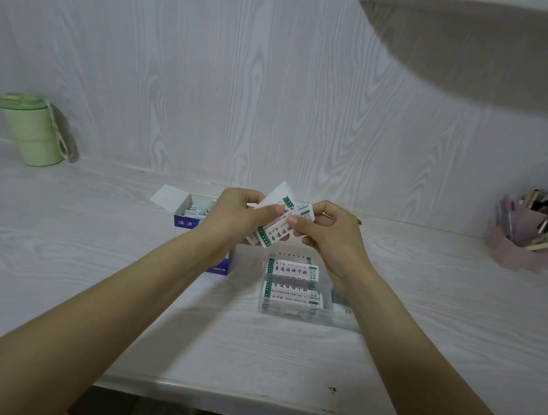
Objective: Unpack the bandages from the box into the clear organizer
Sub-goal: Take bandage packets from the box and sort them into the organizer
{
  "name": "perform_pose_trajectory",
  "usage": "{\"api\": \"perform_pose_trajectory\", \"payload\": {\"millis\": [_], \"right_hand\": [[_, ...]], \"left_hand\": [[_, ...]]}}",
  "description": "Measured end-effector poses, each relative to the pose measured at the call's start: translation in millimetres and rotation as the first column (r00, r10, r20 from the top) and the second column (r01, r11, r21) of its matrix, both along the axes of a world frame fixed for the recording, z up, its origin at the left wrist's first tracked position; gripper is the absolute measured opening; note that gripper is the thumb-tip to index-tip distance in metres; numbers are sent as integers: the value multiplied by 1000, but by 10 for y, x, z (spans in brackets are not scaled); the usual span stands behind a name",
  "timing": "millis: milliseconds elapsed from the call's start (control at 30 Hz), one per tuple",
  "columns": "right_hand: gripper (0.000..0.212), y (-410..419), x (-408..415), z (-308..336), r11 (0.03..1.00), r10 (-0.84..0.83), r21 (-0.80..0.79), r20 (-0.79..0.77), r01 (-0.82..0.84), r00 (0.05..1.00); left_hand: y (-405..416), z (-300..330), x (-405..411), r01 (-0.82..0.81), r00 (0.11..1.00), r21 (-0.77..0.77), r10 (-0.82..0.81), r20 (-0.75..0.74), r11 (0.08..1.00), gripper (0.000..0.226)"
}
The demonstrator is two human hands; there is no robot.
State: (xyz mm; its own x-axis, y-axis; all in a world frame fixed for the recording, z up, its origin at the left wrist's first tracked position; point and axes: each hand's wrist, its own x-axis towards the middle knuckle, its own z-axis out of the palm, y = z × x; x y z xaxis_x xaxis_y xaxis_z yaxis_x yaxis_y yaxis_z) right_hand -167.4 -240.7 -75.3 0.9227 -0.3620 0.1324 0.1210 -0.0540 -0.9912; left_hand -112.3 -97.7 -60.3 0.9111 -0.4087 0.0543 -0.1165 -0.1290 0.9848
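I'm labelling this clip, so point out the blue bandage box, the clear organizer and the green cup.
blue bandage box (183, 222): head view, on its blue front wall.
clear organizer (294, 315): head view, on its near clear wall.
green cup (31, 132): head view, on its body.

White wood-grain desk (85, 270), green cup (30, 131), blue box (188, 221), clear organizer (294, 308), pink pen holder (522, 251)

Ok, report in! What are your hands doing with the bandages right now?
Left hand and right hand both pinching a bandage bundle above the clear organizer. Two bundles already in. Box open. Nothing blocking.
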Motion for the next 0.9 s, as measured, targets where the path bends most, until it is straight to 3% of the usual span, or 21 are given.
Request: {"api": "perform_pose_trajectory", "payload": {"millis": [267,467,700,900], "right_hand": [[23,-47,20,-17,999,-46,23,19,45,999],[8,-107,31,-24,999,8,-37,-10,-9,1000],[22,-122,-3,-14,999,41,-13,-19,-41,999],[7,-160,11,-34,995,10,-96,-25,-13,1000]], "left_hand": [[14,29,-13,82,990,-88,-91,-105,993,10],[48,37,34,79,996,29,-79,-29,996,12],[13,8,55,102,991,133,-112,67,986,20],[2,-7,59,76,995,110,-81,50,991,11]]}}
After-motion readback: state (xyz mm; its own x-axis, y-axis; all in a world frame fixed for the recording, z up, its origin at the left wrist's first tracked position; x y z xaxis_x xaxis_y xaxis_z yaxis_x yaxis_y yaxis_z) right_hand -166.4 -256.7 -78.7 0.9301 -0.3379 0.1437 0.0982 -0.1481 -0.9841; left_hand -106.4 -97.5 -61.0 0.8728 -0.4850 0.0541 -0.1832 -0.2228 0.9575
